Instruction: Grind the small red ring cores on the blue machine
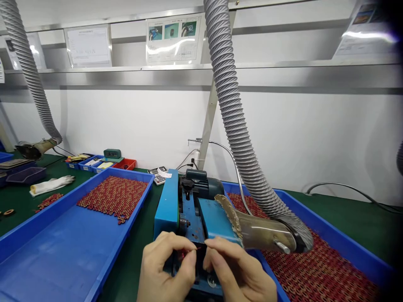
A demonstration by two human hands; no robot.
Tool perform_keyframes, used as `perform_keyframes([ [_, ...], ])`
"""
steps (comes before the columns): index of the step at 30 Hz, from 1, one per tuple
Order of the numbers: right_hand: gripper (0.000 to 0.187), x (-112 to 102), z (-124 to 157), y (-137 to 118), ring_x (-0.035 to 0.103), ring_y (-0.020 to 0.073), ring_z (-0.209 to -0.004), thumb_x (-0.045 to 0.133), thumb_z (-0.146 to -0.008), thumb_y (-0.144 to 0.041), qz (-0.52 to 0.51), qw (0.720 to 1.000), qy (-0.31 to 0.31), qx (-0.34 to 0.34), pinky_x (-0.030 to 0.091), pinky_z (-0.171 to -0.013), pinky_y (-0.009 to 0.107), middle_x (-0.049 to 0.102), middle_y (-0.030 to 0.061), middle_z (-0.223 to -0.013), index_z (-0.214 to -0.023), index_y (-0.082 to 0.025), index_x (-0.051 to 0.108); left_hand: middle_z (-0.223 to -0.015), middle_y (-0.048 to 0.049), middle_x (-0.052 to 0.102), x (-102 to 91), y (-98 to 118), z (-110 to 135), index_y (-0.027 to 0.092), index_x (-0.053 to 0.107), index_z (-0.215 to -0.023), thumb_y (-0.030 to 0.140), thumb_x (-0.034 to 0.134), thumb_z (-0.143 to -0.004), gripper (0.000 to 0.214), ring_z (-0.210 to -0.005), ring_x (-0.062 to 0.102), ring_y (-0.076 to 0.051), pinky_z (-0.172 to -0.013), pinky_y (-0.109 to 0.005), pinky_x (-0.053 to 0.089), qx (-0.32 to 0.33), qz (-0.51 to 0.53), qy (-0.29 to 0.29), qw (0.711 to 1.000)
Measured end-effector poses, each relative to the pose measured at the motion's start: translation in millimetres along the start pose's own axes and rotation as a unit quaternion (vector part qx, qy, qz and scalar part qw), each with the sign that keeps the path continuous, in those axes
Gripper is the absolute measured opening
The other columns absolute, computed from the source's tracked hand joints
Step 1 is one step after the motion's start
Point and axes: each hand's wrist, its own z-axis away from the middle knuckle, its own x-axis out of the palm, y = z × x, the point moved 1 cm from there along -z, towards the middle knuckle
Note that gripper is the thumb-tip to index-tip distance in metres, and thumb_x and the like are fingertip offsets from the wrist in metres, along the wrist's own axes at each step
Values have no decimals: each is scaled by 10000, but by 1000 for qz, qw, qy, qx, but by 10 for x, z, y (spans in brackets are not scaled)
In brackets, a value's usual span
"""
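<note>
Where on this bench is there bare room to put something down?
The near half of the left blue tray is bare, below its patch of red rings. Green mat lies open behind the right tray, which is packed with rings. It is crowded at the blue machine, where both hands and the hose nozzle meet.
</note>
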Motion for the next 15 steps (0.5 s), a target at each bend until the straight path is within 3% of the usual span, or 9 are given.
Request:
perform_keyframes([
  [2, 212, 13, -6, -34, 546, 119, -534, 616, -777, -111, 16, 998, -10, -65, 468, -661, 241, 619, -27, -623, -900, -264, 696, -575, 53, 561, 0, 1, 1, 218, 588, -671, 164, 510, -755, 126, -561, 507, -94, -567, -198, 389, 2, 4, 10, 1000],
  [5, 315, 41, -38, -63, 557, 118, -524, 582, -753, -38, -5, 992, -41, -117, 469, -556, 226, 637, -31, -647, -930, -274, 692, -580, 61, 565, 3, 14, -2, 221, 588, -667, 151, 518, -743, 125, -555, 502, -87, -555, -190, 384, 6, 12, 22, 1000],
  [15, 274, 31, -40, -33, 589, 120, -611, 595, -751, -42, 47, 987, -31, -154, 492, -625, 211, 652, -33, -699, -895, -258, 684, -593, 64, 574, 11, 0, -1, 209, 582, -662, 147, 523, -748, 121, -553, 501, -78, -560, -182, 392, 7, 13, 14, 1000],
])
